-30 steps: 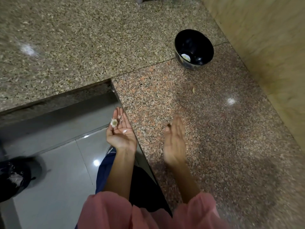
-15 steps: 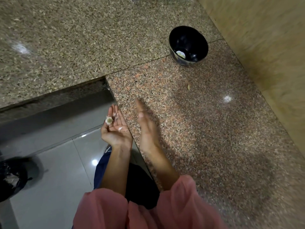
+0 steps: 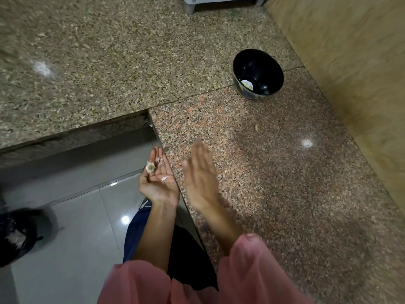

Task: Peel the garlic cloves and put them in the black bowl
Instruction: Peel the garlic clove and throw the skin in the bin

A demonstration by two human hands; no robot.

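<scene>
My left hand (image 3: 159, 180) lies palm up just off the counter's edge, fingers straight. On it rest a small pale garlic root stub (image 3: 150, 166) and a few white skin scraps (image 3: 164, 178). My right hand (image 3: 199, 176) is flat and blurred over the reddish granite counter (image 3: 274, 172), right beside the left palm, holding nothing. The black bowl (image 3: 258, 72) stands far up the counter near the wall, with pale peeled garlic (image 3: 247, 84) at its bottom.
A small scrap of peel (image 3: 256, 127) lies on the counter between my hands and the bowl. A tan wall (image 3: 355, 69) bounds the right side. A black bag (image 3: 15, 235) sits on the grey tiled floor at lower left. A white appliance base (image 3: 219, 2) stands at the top.
My right hand has swept left across the counter toward my left palm and now sits beside it. The left hand stays flat with the same scraps on it.
</scene>
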